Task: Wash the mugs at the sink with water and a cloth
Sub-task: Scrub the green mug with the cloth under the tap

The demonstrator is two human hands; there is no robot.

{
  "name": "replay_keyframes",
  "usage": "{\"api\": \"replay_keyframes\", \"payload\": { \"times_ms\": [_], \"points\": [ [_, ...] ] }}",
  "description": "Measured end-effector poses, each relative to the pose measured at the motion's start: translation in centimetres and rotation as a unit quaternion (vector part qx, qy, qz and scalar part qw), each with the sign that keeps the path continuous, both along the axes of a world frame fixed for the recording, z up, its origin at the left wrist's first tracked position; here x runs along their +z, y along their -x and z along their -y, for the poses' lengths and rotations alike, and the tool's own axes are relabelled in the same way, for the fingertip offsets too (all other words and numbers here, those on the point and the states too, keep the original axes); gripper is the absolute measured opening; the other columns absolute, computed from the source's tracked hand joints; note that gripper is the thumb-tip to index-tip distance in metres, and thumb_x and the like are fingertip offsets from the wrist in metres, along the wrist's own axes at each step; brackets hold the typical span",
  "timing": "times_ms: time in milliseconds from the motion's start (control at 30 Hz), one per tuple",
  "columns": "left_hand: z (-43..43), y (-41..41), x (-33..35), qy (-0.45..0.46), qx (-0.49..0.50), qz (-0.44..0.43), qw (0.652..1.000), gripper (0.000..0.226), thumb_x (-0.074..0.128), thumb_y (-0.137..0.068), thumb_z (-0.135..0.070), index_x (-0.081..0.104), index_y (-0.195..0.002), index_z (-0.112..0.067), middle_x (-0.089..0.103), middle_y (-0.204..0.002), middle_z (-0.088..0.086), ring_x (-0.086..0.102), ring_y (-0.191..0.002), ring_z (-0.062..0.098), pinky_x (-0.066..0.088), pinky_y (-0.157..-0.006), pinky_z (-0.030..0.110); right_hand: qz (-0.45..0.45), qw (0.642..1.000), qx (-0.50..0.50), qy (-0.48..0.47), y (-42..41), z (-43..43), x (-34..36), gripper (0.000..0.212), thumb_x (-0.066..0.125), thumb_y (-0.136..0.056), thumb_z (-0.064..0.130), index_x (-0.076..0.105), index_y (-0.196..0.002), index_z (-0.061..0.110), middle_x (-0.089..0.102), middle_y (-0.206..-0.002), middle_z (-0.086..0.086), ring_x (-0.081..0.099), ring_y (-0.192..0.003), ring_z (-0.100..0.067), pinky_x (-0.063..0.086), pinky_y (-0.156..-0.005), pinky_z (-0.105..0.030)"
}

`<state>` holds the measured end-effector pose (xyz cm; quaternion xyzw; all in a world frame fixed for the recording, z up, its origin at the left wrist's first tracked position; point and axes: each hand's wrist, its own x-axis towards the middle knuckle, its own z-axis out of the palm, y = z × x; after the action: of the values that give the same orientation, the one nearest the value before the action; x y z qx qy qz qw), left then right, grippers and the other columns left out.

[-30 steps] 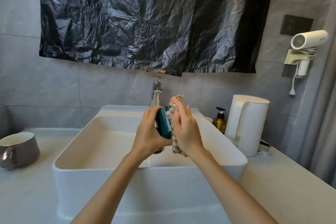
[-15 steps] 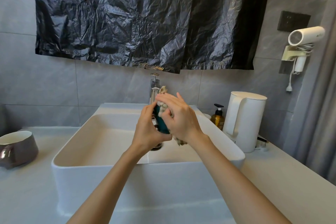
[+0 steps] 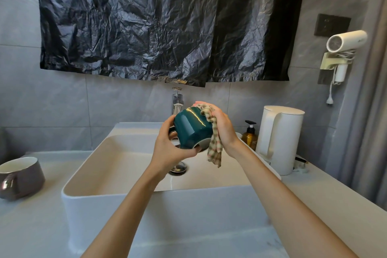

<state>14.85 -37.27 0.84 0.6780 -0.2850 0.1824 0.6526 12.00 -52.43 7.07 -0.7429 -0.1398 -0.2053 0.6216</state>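
Note:
A dark green mug hangs tilted over the white sink, its base turned towards me. My left hand grips it from the left, near the handle, with fingertips under the base. My right hand holds a checked cloth against the mug's far right side; the cloth's tail hangs down. A chrome tap stands just behind the mug. No running water is visible. A second mug, dark brown with a white inside, sits on the counter at the far left.
A white electric kettle and an amber pump bottle stand on the counter right of the sink. A white hair dryer hangs on the right wall. Black plastic sheeting covers the wall above the tap.
The mug has been turned so its side and base face me, where before the hands hid most of it. My right hand with the cloth has shifted to the mug's right side.

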Motion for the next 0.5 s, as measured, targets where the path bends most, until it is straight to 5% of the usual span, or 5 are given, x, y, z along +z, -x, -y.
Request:
{"api": "replay_keyframes", "payload": {
  "times_ms": [100,267,367,500],
  "points": [
    [-0.2,0.2,0.5,0.036,-0.043,-0.027,0.998,0.097,0.089,-0.051,-0.015,0.044,-0.136,-0.027,0.058,-0.128,-0.004,0.06,-0.11,0.007,0.054,-0.083,0.023,-0.037,0.998,0.015,-0.047,-0.2,0.3,-0.6,0.04,0.022,-0.104,0.032,0.06,-0.099,0.024,0.065,-0.089,0.004,0.06,-0.081,-0.006,0.049,-0.062,-0.015],
    [-0.3,0.1,0.6,0.044,-0.066,-0.036,0.996,0.099,0.09,-0.05,-0.02,0.043,-0.136,-0.032,0.057,-0.128,-0.006,0.058,-0.115,0.011,0.053,-0.092,0.029,-0.067,0.984,0.09,-0.14,-0.5,-0.1,-2.2,0.041,0.022,-0.102,0.032,0.06,-0.092,0.02,0.068,-0.074,0.006,0.063,-0.066,-0.003,0.05,-0.06,-0.019],
    [-0.2,0.1,0.5,0.015,-0.049,-0.014,0.999,0.098,0.09,-0.051,-0.024,0.042,-0.136,-0.034,0.058,-0.127,-0.01,0.056,-0.117,0.009,0.052,-0.094,0.028,-0.055,0.98,0.092,-0.167,-0.2,-0.2,-1.4,0.039,0.024,-0.101,0.035,0.062,-0.101,0.023,0.069,-0.085,0.003,0.066,-0.073,-0.005,0.053,-0.061,-0.021],
    [0.0,0.2,0.3,-0.016,-0.02,0.015,1.0,0.096,0.088,-0.05,-0.03,0.045,-0.136,-0.03,0.058,-0.125,-0.01,0.054,-0.117,0.006,0.051,-0.094,0.03,0.017,0.999,0.028,-0.018,0.1,0.1,0.2,0.029,0.035,-0.098,0.03,0.059,-0.111,0.021,0.064,-0.105,-0.004,0.063,-0.093,-0.015,0.055,-0.07,-0.023]
  ]
}}
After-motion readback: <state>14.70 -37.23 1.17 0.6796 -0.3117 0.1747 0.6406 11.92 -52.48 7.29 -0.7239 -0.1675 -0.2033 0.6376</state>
